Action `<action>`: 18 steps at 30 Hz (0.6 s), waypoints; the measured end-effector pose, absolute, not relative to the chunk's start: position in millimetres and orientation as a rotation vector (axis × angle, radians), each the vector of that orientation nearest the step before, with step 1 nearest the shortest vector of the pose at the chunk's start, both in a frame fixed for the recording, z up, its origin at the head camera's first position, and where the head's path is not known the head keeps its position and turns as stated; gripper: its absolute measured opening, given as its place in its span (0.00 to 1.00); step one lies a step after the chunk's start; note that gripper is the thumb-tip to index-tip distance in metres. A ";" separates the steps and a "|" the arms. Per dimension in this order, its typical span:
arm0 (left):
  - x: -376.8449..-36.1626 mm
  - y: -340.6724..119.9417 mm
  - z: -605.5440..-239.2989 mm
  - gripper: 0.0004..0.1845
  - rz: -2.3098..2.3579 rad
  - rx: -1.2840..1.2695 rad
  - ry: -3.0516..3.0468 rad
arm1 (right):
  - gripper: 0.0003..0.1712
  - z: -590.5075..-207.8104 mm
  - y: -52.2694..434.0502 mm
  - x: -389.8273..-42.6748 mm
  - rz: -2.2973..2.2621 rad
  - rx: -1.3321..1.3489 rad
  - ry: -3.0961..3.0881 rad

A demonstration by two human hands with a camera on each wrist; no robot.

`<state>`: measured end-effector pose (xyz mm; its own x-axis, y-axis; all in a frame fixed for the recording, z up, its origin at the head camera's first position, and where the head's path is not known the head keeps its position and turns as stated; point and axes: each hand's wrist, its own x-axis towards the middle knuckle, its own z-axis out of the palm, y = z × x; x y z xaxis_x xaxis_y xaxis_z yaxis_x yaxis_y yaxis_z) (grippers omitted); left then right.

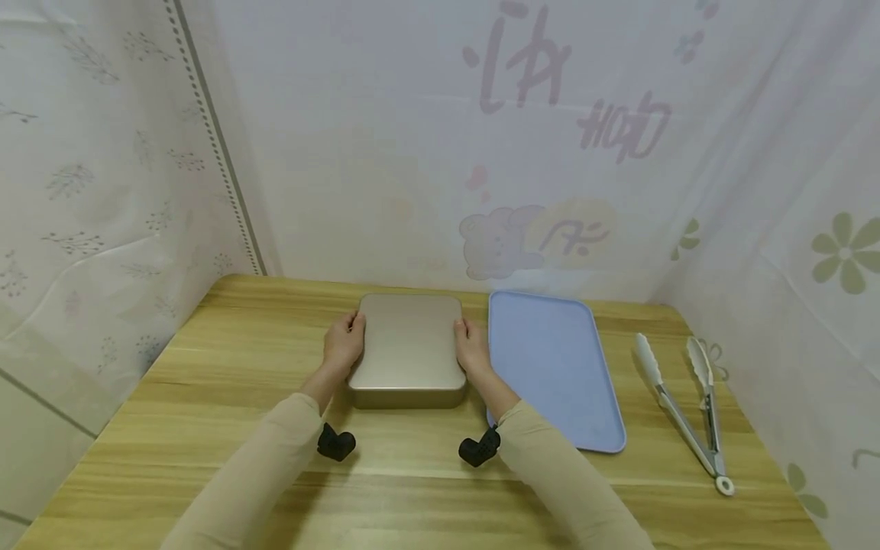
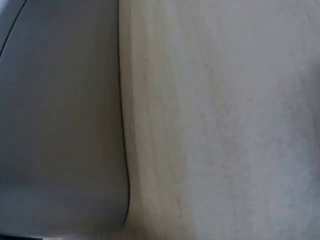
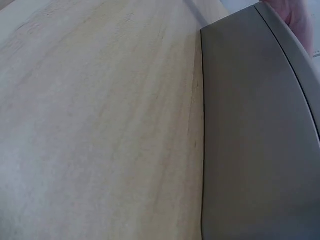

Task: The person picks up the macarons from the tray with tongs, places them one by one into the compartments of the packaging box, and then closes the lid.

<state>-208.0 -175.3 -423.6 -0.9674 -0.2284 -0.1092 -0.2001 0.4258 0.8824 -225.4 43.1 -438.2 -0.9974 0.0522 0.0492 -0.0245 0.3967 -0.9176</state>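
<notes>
A champagne-gold rectangular metal pan (image 1: 410, 347) lies bottom-up on the wooden table (image 1: 206, 397), near the back middle. My left hand (image 1: 344, 344) grips its left edge and my right hand (image 1: 470, 347) grips its right edge, fingers curled over the rim. The left wrist view shows the pan's side wall (image 2: 60, 125) blurred against the table top (image 2: 225, 125). The right wrist view shows the pan's side wall (image 3: 255, 150) on the table (image 3: 100, 125), with a fingertip (image 3: 296, 15) of the right hand at the top right corner.
A light blue flat tray (image 1: 550, 367) lies just right of the pan, close to my right wrist. Metal tongs with white tips (image 1: 687, 405) lie further right near the table's edge. White patterned curtains (image 1: 481, 153) close off the back and both sides.
</notes>
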 end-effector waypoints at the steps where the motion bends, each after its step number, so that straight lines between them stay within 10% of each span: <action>1: -207.7 -174.6 -424.2 0.27 -1.599 0.396 -2.632 | 0.24 -438.7 43.1 -225.0 1.672 -0.028 -2.563; 18: -207.0 -171.9 -425.5 0.26 -1.519 0.413 -2.632 | 0.22 -442.3 44.8 -222.9 1.606 -0.096 -2.572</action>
<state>-207.0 -171.9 -425.5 -0.9610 -0.2678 -0.0688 -0.1936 0.4739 0.8590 -222.9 44.8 -442.3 -0.9923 0.1100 0.0574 -0.0033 0.4390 -0.8985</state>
